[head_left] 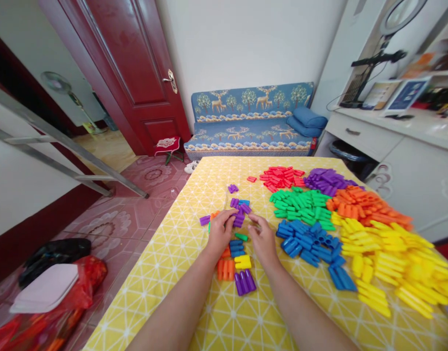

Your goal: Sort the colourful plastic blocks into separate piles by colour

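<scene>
My left hand [221,233] reaches over the small mixed group in the middle of the table. Its thumb and index finger close on the edge of a purple plastic tube piece [239,220]. Just to the right, my right hand [262,239] hovers with thumb and index apart and nothing visible between them; another purple piece lies close to its fingertips. Between the wrists are a green piece [241,237], blue pieces [237,248], a yellow piece [242,262], orange pieces [226,269] and a purple row [245,282]. My left hand partly hides some orange and green pieces.
Sorted piles lie on the right: red [281,178], green [300,207], purple [324,181], orange [366,205], blue [310,242] and yellow [396,258]. A patterned yellow cloth [165,287] covers the table. Beyond stands a blue sofa [246,129]; a ladder [63,141] leans left.
</scene>
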The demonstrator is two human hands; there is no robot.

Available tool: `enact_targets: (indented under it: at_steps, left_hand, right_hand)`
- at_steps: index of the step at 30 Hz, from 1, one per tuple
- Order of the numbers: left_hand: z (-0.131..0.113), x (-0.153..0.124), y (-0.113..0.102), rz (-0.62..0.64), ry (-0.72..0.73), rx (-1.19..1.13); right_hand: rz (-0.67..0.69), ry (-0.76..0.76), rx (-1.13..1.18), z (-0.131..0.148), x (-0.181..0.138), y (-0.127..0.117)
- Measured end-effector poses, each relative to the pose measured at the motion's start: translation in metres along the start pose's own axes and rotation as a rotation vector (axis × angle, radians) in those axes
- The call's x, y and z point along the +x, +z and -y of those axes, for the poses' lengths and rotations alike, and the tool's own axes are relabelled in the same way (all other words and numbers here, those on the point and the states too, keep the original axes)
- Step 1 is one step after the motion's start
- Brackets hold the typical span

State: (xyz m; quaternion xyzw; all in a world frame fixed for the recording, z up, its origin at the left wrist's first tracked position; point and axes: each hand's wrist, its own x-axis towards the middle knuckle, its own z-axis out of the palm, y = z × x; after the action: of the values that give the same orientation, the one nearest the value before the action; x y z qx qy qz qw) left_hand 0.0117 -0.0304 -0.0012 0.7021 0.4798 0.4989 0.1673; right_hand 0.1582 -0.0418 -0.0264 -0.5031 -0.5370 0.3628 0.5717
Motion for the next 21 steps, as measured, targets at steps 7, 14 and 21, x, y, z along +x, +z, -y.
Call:
enact_targets:
  at_steps: [7, 14, 21]
  left_hand:
    - [-0.004, -0.003, -0.002, -0.020, -0.012, -0.008]
    - [-0.010, -0.001, -0.004, -0.051, -0.032, 0.025]
    - [-0.012, -0.002, -0.001, 0.000, -0.041, -0.009]
  right_hand:
    - [0.017, 0.029, 0.008, 0.005, -0.001, 0.001]
    - [-0.023, 0.038, 0.061, 0.007, -0.001, 0.000]
    - [0.081, 0.008, 0.168, 0.022, -0.007, -0.001]
